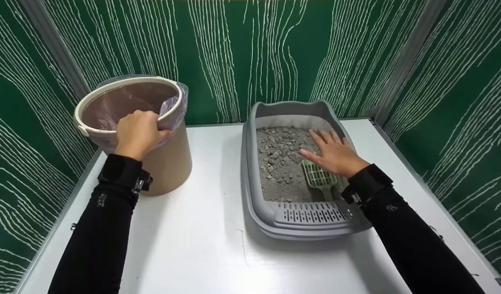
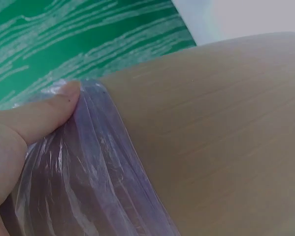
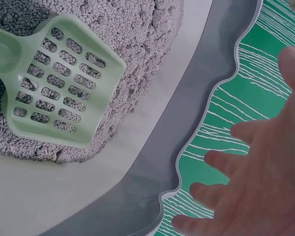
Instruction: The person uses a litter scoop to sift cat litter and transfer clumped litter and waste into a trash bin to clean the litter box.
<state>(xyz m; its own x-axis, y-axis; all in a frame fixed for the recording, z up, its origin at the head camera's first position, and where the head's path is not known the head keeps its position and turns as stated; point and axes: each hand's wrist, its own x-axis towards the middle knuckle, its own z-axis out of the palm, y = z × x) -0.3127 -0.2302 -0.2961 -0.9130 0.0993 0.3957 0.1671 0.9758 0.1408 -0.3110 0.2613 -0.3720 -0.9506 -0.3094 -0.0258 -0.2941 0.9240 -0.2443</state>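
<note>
My left hand (image 1: 137, 132) grips the near rim of a tan trash can (image 1: 169, 163), fingers over the edge and thumb outside. A clear plastic bag (image 2: 83, 162) lines the can and folds down over its rim, under my thumb (image 2: 53, 110) in the left wrist view. My right hand (image 1: 334, 155) is spread, palm down, above a grey litter box (image 1: 256, 179) and holds nothing. Below it a green slotted litter scoop (image 3: 63, 81) lies on the grey clumpy litter (image 1: 281, 159), its handle toward the box's near side.
Both containers stand on a white table (image 1: 193, 237). Green panels with white streaks (image 1: 209, 61) enclose the back and sides. The litter box has a slotted front ledge (image 1: 311, 213) and a raised wavy back rim.
</note>
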